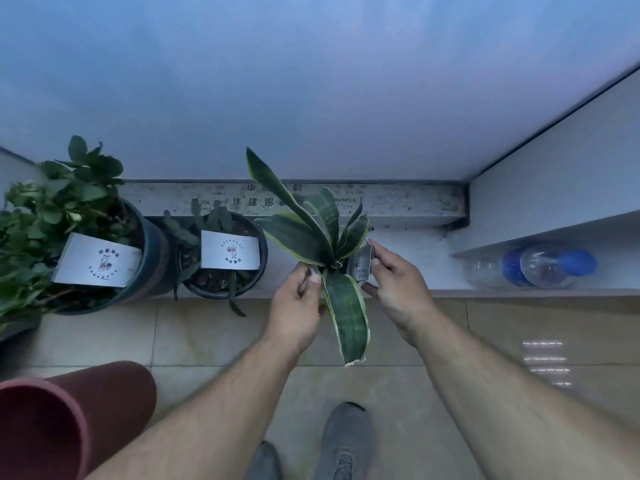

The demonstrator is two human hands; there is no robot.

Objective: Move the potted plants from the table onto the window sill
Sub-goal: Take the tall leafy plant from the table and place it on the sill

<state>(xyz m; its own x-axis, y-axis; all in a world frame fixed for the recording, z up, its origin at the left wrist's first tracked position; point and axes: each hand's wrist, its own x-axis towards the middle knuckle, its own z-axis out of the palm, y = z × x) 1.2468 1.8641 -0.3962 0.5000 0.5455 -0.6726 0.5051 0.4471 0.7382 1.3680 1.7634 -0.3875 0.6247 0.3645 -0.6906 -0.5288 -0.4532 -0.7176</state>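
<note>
Head view looks down on a snake plant point(322, 244) in a small pot that is mostly hidden under its leaves, held over the near edge of the window sill point(408, 268). The left hand point(298, 306) grips the pot's left side, thumb curled over the rim, and the right hand point(394, 285) curls around the right side beside a small tag point(360, 265). Whether the pot's base already touches the sill cannot be told. Two potted plants already stand on the sill to the left: a leafy plant in a blue pot point(152, 251) and a smaller dark pot point(225, 258), each with a white card. To finish the placing well, I would lower the pot level, push it back from the edge, keep it apart from the dark pot, and let go only once it sits flat. The long front leaf point(346, 317) overhangs the edge and could snag a wrist.
</note>
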